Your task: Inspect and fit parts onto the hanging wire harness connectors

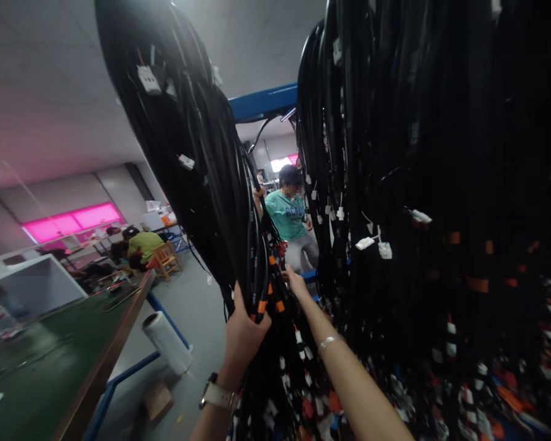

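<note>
Workshop: green table (50, 361), film roll (168, 343) (hanging cables (431, 184) crowd).

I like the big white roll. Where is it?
In the head view, the white roll sits low on the left, leaning on the blue frame beside the green table, left of the left hand gripping the black cables.

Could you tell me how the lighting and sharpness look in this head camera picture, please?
Head view: the hanging black cable bundle is underexposed, the right side nearly black; pink windows are blown out; edges bend with wide-angle distortion; the left hand is fairly sharp, the right hand softer.
</note>
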Demonstrator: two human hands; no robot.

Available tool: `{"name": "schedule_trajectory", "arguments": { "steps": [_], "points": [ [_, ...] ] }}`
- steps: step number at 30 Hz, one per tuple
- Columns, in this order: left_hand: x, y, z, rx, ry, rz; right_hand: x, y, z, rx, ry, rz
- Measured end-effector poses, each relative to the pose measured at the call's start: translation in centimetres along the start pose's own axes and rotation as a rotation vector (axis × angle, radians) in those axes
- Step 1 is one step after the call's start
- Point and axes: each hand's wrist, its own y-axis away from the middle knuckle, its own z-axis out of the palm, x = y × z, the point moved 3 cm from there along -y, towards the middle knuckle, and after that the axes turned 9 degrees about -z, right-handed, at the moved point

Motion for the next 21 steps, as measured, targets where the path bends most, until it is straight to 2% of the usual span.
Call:
{"name": "schedule_trajectory", "arguments": {
  "steps": [4,7,12,16,18,21],
  "points": [
    [0.3,0.1,0.3,0.018,-0.030,0.005,-2.3,3.4,-1.2,-0.081,0.149,-0.119],
    [0.8,0.4,0.5,0.011,-0.030,-0.003,-3.9,5.9,-2.0,-0.104,0.312,-0.157],
    [1.0,0.6,0.2,-0.012,-0.009,-0.007,-7.4,8.4,-2.8,-0.155,0.498,-0.117],
    [0.8,0.7,-0.1,-0.026,0.042,0.024,-10.1,10.6,-3.5,-0.268,0.477,-0.067],
    [0.8,0.7,-0.1,-0.026,0.035,0.028,-10.5,11.8,-4.4,-0.283,0.459,-0.037],
    [0.9,0.8,-0.2,-0.020,-0.003,0.016,-9.8,13.5,-6.1,-0.222,0.470,0.023]
  ]
}}
